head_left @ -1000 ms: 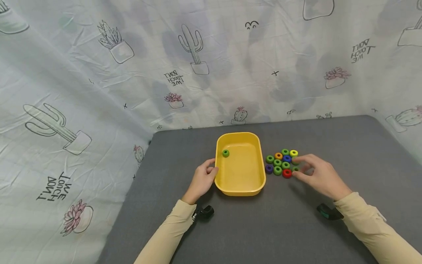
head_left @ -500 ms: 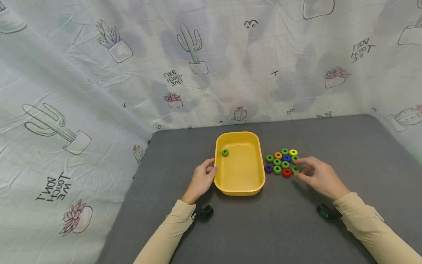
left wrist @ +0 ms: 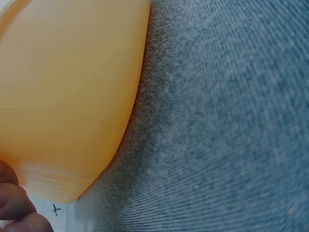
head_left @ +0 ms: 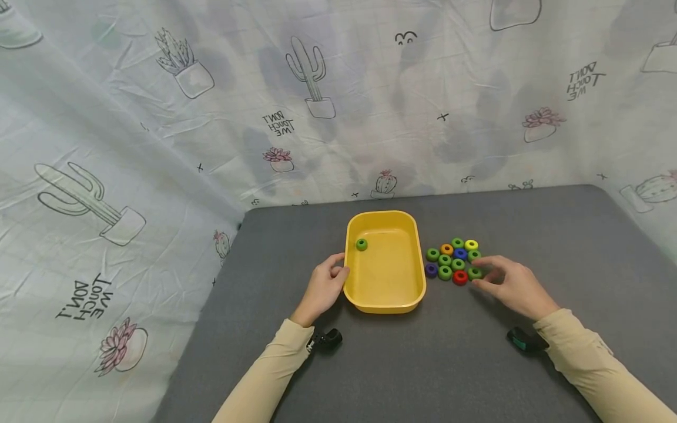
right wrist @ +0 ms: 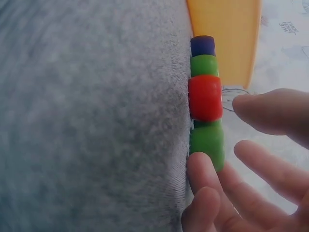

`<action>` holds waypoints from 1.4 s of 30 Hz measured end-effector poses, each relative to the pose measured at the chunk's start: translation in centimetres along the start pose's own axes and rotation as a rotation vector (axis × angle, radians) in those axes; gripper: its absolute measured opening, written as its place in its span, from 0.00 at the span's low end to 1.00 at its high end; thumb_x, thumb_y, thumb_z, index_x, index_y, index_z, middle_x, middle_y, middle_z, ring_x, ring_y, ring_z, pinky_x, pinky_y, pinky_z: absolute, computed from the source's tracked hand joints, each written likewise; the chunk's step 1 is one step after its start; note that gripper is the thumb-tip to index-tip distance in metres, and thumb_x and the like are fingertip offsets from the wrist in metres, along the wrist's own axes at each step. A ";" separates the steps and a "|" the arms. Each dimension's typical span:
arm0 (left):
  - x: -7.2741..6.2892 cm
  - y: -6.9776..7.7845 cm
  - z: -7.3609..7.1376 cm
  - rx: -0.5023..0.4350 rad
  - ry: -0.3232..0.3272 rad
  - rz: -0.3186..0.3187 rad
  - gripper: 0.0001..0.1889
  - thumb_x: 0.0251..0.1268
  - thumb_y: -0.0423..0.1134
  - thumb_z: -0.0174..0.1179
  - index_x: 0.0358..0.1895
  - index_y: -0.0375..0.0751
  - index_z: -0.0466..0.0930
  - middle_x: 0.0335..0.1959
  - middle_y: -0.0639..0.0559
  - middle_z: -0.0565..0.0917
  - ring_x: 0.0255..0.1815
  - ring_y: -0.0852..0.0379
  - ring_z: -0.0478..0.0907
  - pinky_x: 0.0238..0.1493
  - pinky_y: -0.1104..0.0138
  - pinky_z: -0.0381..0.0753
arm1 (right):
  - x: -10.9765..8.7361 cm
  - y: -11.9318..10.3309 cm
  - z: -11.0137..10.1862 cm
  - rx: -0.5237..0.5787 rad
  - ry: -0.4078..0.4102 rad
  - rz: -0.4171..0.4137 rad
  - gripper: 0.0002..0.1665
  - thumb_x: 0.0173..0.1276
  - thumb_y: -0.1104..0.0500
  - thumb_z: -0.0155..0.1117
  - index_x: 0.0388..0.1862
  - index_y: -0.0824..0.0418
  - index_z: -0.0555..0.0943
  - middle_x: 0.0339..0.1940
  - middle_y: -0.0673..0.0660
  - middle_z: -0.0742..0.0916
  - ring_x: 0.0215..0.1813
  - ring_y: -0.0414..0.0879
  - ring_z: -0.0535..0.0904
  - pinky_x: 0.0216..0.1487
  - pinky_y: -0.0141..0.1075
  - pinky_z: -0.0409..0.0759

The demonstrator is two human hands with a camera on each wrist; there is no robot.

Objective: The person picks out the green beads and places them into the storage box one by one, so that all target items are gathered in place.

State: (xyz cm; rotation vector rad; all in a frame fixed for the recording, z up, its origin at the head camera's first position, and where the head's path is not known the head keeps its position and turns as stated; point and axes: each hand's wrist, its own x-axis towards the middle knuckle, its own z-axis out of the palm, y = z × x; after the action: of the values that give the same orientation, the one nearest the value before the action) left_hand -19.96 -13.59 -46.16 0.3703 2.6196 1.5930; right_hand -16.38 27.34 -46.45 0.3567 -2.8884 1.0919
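A yellow tray (head_left: 386, 294) stands on the grey table, and a single green ring bead (head_left: 362, 244) lies inside it. My left hand (head_left: 325, 288) holds the tray's left side; its curled fingers (left wrist: 17, 205) lie against the outer wall in the left wrist view. To the right of the tray is a flat cluster of beads, including a red bead (head_left: 460, 277), a blue bead (head_left: 460, 254), a purple bead (head_left: 431, 270) and several green ones. At the cluster's right edge, my right hand (head_left: 515, 288) has its fingers spread beside a green bead (right wrist: 207, 142), gripping nothing.
The grey tabletop (head_left: 412, 370) extends around the tray and beads. A patterned curtain (head_left: 370, 106) hangs behind the table and along its left side. A dark wrist camera (head_left: 332, 339) sits below the left hand, another camera (head_left: 523, 339) below the right.
My right hand has shifted slightly right, uncovering more of the green beads at the cluster's right edge. The left hand and tray have stayed in place.
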 end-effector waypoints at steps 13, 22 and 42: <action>-0.2 -0.2 -0.2 -0.001 -0.030 -0.003 0.25 0.83 0.39 0.51 0.76 0.31 0.67 0.25 0.45 0.80 0.18 0.60 0.67 0.23 0.70 0.66 | 0.0 0.1 0.6 -0.005 -0.022 0.001 0.25 0.71 0.53 0.73 0.64 0.60 0.82 0.34 0.50 0.87 0.33 0.35 0.80 0.32 0.36 0.74; -0.3 0.0 -0.2 -0.009 -0.021 0.012 0.24 0.82 0.38 0.53 0.74 0.31 0.69 0.23 0.45 0.78 0.16 0.61 0.64 0.21 0.70 0.64 | -0.2 0.4 0.5 0.018 -0.023 -0.017 0.23 0.70 0.57 0.73 0.63 0.60 0.83 0.35 0.51 0.86 0.33 0.34 0.79 0.31 0.35 0.74; -0.2 -0.2 0.0 -0.015 -0.006 -0.019 0.23 0.81 0.37 0.53 0.73 0.34 0.72 0.22 0.50 0.77 0.15 0.61 0.64 0.19 0.70 0.64 | -0.4 0.6 0.5 0.035 -0.029 -0.022 0.21 0.71 0.59 0.73 0.61 0.61 0.84 0.37 0.51 0.88 0.34 0.33 0.80 0.32 0.34 0.77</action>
State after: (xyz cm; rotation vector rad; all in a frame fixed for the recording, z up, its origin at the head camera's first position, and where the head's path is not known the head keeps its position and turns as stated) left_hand -19.78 -13.74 -46.37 0.3476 2.5976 1.6027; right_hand -16.12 27.49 -47.28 0.4083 -2.8864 1.1440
